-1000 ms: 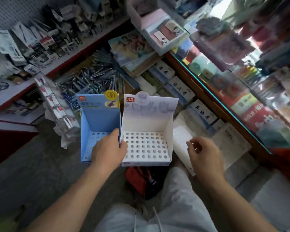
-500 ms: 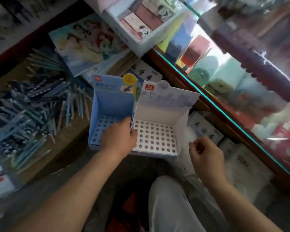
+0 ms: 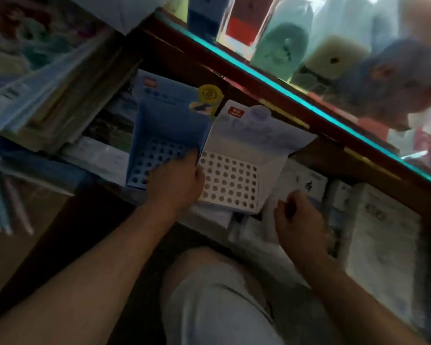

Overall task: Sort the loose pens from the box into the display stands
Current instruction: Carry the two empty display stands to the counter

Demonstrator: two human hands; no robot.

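Two empty cardboard display stands with perforated hole trays sit side by side: a blue stand (image 3: 164, 125) on the left and a white stand (image 3: 237, 180) on the right. My left hand (image 3: 176, 181) grips both where their inner walls meet, thumb over the white tray's edge. To the right of the white stand my right hand (image 3: 300, 220) hovers with its fingers loosely curled, holding nothing. A few loose pens (image 3: 3, 207) show blurred at the far left edge.
A glass counter with a teal edge (image 3: 309, 95) runs diagonally across the upper right, with coloured goods behind it. Stacked booklets (image 3: 42, 95) lie at upper left. White packaged boxes (image 3: 373, 232) fill the floor at right. My knee (image 3: 222, 295) is below.
The view has swung right and down, so the pen pile has slid almost out of frame at left. My left hand keeps hold of both stands; my right hand stays beside them.
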